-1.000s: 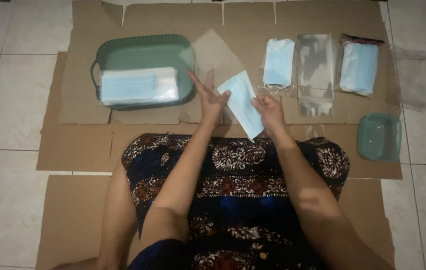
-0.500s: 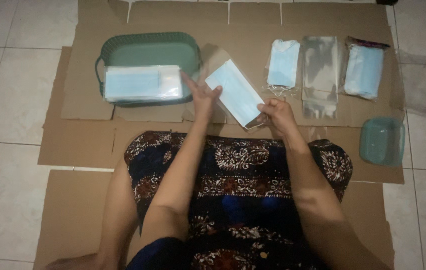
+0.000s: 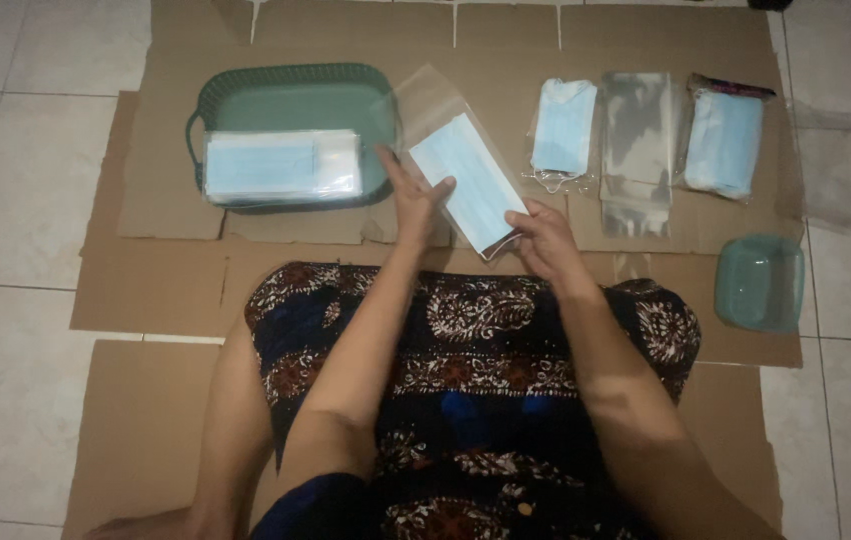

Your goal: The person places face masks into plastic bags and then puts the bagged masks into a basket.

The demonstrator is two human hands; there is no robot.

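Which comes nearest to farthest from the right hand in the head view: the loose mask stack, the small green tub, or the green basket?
From the right hand:
1. Loose mask stack, just above it.
2. Small green tub, out to the right.
3. Green basket, far left, beyond the left hand.

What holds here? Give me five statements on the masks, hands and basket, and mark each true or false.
1. Both hands hold a blue face mask inside a clear plastic sleeve. True: the left hand is on its near-left edge, the right hand at its lower end.
2. The green basket is empty. False: it holds a stack of bagged masks.
3. A small green container sits by the person's right side. True.
4. The items lie on a wooden table. False: they lie on cardboard sheets over a tiled floor.
5. The loose masks lie left of the basket. False: they lie to its right.
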